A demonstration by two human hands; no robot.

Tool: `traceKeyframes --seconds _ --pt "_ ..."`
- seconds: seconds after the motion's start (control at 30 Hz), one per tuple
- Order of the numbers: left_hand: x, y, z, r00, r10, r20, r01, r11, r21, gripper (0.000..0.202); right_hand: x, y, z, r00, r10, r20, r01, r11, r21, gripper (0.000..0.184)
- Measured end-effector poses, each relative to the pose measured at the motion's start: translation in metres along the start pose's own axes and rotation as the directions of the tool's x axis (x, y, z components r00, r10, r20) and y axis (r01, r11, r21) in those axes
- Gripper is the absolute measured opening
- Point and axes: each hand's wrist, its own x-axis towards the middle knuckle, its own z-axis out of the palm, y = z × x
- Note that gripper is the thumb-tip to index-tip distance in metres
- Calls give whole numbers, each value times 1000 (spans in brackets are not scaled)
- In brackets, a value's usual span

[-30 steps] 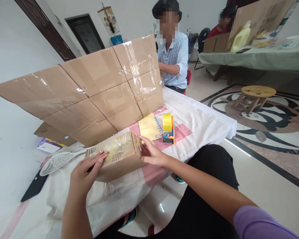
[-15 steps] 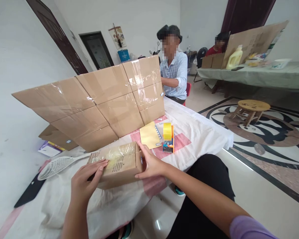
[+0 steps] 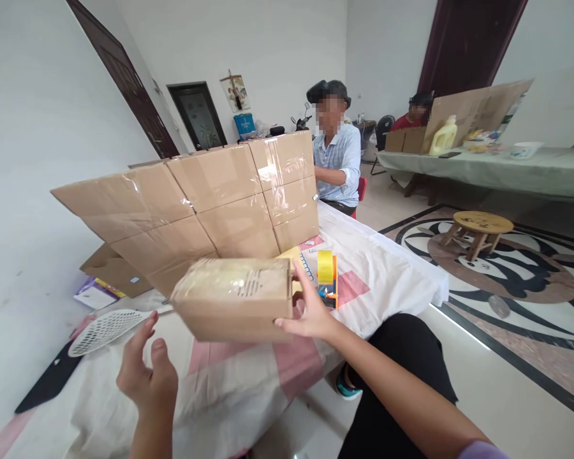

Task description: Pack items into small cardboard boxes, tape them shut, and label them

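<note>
A table (image 3: 387, 274) under a white-and-pink cloth spreads beneath the work. Reading the clock around the held carton, a taped cardboard partition (image 3: 234, 217) stands at 12 o'clock. The carton (image 3: 234, 325) sits at the dial's centre, over the table's near side; whether it touches the cloth cannot be told. A white perforated skimmer (image 3: 108, 331) lies at 9. The person's right hand (image 3: 310, 312) grasps the carton's 3 o'clock end; the left hand (image 3: 148, 376), at 8, is unclenched, holding nothing. A yellow-rolled tape dispenser (image 3: 325, 268) stands between 2 and 3.
</note>
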Motion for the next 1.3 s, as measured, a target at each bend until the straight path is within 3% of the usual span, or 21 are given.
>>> traceKeyframes --seconds 0.1,0.17,0.27,0.33,0.43,0.57,0.7,0.93,1.03,1.13,1.2,1.3 --pt "-3 1 2 994 -100 40 102 994 -34 41 11 -20 -38 971 -102 -214 69 985 -156 123" --pt "-6 2 7 984 -165 62 166 986 -18 39 14 -28 -71 904 -208 -373 78 939 -334 123" --pt "-15 -4 20 944 -306 127 300 952 60 37 13 -22 -124 795 -300 -528 -29 850 -526 131" --pt "-24 -14 32 893 -374 249 356 927 116 38 9 -8 -156 739 -291 -608 -163 798 -581 136" --pt "-42 -33 50 828 -321 460 275 947 165 43 0 21 -187 675 -206 -709 -378 728 -572 138" --pt "-63 -50 68 776 -142 614 71 988 139 47 -8 52 -199 622 -59 -781 -549 678 -489 133" --pt "-75 -58 75 712 -126 691 3 984 176 48 2 79 -201 647 36 -762 -590 657 -469 136" --pt "-84 -83 74 656 -92 749 -68 981 180 44 60 126 -219 680 10 -733 -586 608 -536 132" --pt "-87 -90 78 661 -67 747 -97 980 173 43 96 144 -230 677 23 -736 -620 557 -552 128" --pt "-86 -83 83 708 -53 704 -104 979 178 42 125 159 -238 759 136 -637 -620 448 -644 122" --pt "-83 -70 84 739 -62 671 -89 978 189 40 130 164 -237 817 216 -535 -575 388 -721 102" --pt "-73 -52 80 744 -85 663 -43 984 174 38 110 168 -225 849 206 -487 -528 374 -762 65"
